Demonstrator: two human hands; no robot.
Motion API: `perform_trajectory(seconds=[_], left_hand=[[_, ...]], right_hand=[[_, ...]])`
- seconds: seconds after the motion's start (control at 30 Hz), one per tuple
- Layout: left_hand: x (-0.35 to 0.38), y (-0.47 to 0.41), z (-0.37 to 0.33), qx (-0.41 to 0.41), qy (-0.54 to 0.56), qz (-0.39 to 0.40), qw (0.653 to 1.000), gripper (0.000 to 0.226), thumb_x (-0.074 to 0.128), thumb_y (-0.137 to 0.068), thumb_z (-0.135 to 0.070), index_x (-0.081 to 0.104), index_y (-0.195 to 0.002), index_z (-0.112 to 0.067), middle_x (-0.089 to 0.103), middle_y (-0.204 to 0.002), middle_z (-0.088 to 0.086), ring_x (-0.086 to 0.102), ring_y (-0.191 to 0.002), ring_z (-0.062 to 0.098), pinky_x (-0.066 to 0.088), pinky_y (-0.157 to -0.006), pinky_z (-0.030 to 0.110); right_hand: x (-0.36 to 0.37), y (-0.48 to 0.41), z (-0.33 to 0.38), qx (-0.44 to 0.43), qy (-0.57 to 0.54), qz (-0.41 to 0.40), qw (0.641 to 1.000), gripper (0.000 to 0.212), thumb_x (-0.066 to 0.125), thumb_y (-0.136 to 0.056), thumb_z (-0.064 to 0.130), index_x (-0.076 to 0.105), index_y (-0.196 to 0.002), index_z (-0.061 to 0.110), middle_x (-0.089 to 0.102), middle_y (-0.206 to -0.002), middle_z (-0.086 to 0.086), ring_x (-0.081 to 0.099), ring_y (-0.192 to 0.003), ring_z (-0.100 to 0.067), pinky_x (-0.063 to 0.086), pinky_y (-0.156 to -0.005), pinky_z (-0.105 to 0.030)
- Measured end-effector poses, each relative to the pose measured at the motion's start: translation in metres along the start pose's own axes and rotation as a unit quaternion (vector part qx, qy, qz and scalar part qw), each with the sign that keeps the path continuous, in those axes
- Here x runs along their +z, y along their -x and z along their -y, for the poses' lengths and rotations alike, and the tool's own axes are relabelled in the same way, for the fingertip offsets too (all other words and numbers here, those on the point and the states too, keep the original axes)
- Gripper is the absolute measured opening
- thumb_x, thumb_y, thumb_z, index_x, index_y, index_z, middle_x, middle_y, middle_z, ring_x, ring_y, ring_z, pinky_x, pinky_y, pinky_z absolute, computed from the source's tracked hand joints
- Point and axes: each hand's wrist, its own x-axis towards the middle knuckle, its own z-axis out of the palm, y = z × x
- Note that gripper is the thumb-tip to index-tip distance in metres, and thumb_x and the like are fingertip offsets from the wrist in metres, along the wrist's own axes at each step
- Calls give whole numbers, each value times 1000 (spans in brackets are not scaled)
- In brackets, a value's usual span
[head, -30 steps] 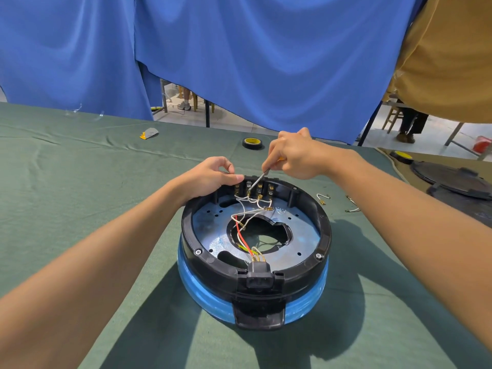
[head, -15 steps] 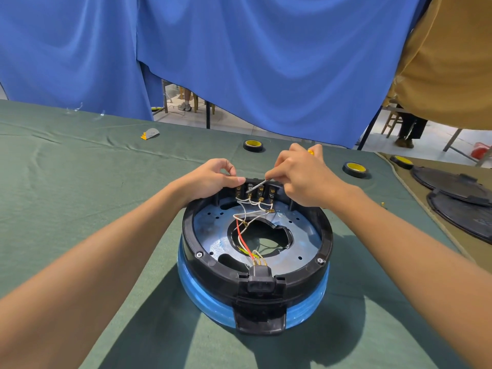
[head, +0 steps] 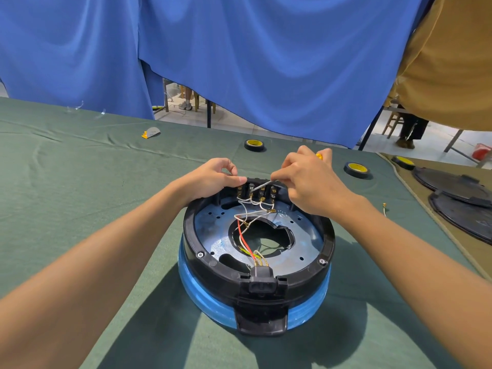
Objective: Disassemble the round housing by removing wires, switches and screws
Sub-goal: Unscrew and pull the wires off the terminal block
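— Whereabouts of the round housing?
— Mid-table on the green cloth, open side up, power socket at the near edge, switch block at the far rim. Probably turned that way to bring the terminals under both hands.
— And the left hand?
— Curled over the far rim just left of the switch block, thumb tip pressed to the block's end. Looks like bracing, to stop the housing sliding under the tool.
— State of the right hand?
— Wrapped round a screwdriver, yellow handle end peeping out behind the knuckles, thin shaft slanting down-left onto the second terminal. Gripped low near the shaft, likely for fine control on a small connector.
— Progress?
— Early, by the look: white wires looped between terminals, red wire running to the socket, rim screws in place at both near corners.
— Risk?
— Slipping off the terminal and jabbing the left thumb right beside.
— Elsewhere?
— Tape rolls beyond the housing, well apart; dark round covers at far right.
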Motion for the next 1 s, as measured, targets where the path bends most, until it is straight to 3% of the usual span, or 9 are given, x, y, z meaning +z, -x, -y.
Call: perform_trajectory(seconds=[0.2, 0.4, 0.6, 0.73, 1.0], left_hand=[[0, -2, 2, 2, 0, -2, 1000, 22, 71, -88, -32, 53, -85, -18, 65, -85, 12, 59, -78, 26, 50, -81, 45], [-1, -4, 5, 4, -4, -8, 1000, 24, 73, -87, -34, 53, -85, -20, 60, -73, 3, 53, -67, 18, 43, -69, 35], [-1, -6, 6, 7, -23, -12, 1000, 25, 72, -87, -36, 52, -85, -21, 60, -75, 0, 51, -67, 14, 41, -68, 31], [-2, -8, 7, 5, -26, -10, 1000, 25, 72, -87, -37, 52, -85, -21, 60, -77, 1, 51, -68, 16, 41, -68, 31], [-2, -10, 10, 7, -21, -11, 1000, 25, 73, -86, -36, 52, -83, -22, 62, -80, 1, 53, -73, 17, 41, -73, 34]], right_hand=[[6, 4, 0, 11, -11, 0, 1000, 38, 52, -90, 6, 73, -104, 34, 59, -97, 4, 39, -99, -18, 10, -69, -34], [-7, -20, -9, -13, -32, 78, 996, 38, 52, -94, 6, 73, -107, 36, 58, -100, 7, 33, -99, -15, 16, -78, -37], [-17, -46, -17, -29, -53, 171, 983, 32, 52, -97, 10, 74, -105, 32, 63, -100, 12, 37, -98, -9, 22, -88, -40], [-21, -56, -18, -44, -48, 196, 978, 27, 53, -98, 16, 74, -106, 31, 66, -107, 9, 45, -108, -15, 23, -95, -41], [-22, -63, -20, -55, -47, 215, 974, 28, 54, -97, 16, 73, -104, 35, 66, -106, 8, 49, -106, -18, 26, -99, -42]])
